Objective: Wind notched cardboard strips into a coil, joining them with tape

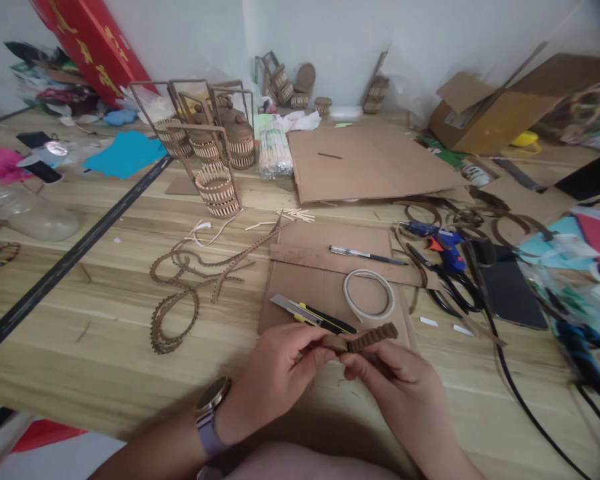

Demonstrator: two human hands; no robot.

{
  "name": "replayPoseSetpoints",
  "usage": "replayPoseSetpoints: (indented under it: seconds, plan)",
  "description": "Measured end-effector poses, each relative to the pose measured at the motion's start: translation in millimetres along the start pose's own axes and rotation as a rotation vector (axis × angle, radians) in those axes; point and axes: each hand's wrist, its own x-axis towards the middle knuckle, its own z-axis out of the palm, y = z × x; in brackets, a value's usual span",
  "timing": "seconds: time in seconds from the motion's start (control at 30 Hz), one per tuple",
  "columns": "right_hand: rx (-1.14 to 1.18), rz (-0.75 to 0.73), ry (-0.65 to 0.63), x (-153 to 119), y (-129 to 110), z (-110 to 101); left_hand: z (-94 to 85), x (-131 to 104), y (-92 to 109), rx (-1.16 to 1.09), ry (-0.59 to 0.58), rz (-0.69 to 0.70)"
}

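Observation:
Between both hands, over the near edge of the cardboard, is a short brown strip of corrugated cardboard (375, 337) with its ridges showing. My left hand (285, 373) pinches its left end between thumb and fingers. On the right part, my right hand (400, 387) closes with thumb and fingertips just below the ridged piece. A yellow and black utility knife (310, 315) lies just beyond my left hand, its blade pointing left. Behind the strip a roll of white tape (369, 295) rests flat on a cardboard sheet (305, 283). A pen (367, 255) lies farther back.
Long ridged cardboard strips (175, 320) curl on the table at left. Small baskets with tall handles (217, 190) stand behind them. At right lie black scissors (450, 287), a blue glue gun (447, 250), a phone (513, 287) and a black cable (510, 373). A cardboard box (510, 100) stands behind.

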Motion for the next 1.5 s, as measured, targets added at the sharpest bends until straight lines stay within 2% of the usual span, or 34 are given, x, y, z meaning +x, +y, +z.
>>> replayPoseSetpoints:
  seconds: [0.17,0.27,0.37,0.43,0.53,0.6,0.63,0.73,0.8,0.9,1.0,1.17,1.33,1.43,1.5]
  plan:
    - [-0.136,-0.079,-0.179,3.1,3.6,-13.5,2.5,-0.7,-4.1,0.239,-0.063,0.105]
    - [-0.249,-0.211,-0.242,4.1,7.0,-13.6,6.0,-2.2,-6.9,0.422,-0.095,0.198]
    - [-0.365,-0.343,-0.241,3.9,8.5,-7.6,9.0,-4.2,-7.9,0.633,-0.201,0.246]
    - [-0.378,-0.369,-0.197,4.3,7.5,-4.0,9.4,-4.5,-7.7,0.684,-0.225,0.255]
    - [-0.247,-0.266,-0.106,6.7,3.9,-2.3,7.2,-2.5,-6.4,0.511,-0.077,0.185]
    - [-0.103,-0.131,-0.025,8.2,2.0,-1.7,4.9,-0.2,-5.1,0.276,0.035,0.099]
    - [-0.021,-0.055,0.017,8.4,1.7,-0.8,3.9,0.8,-4.4,0.147,0.055,0.056]
    - [0.217,0.101,0.082,6.0,3.3,4.6,2.6,2.3,-2.5,-0.158,0.003,-0.046]
    - [0.297,0.113,0.078,3.2,5.6,8.1,2.2,2.0,-1.3,-0.172,-0.009,-0.063]
    - [0.242,0.06,0.035,1.5,8.3,7.2,0.3,0.9,0.5,0.006,0.018,-0.014]
    - [0.09,-0.032,-0.028,3.4,8.7,-1.1,-2.5,0.4,1.5,0.152,-0.01,0.045]
    - [-0.122,-0.193,-0.147,7.7,8.2,-13.3,-2.3,-0.9,0.7,0.433,-0.09,0.126]
    - [-0.306,-0.336,-0.291,7.7,9.2,-11.9,1.7,-6.5,1.9,0.725,-0.202,0.151]
    - [-0.367,-0.375,-0.265,5.6,8.0,-6.7,0.9,-7.9,2.2,0.797,-0.237,0.153]
    - [-0.305,-0.326,-0.193,3.7,6.8,-3.0,-1.5,-6.2,1.9,0.721,-0.207,0.14]
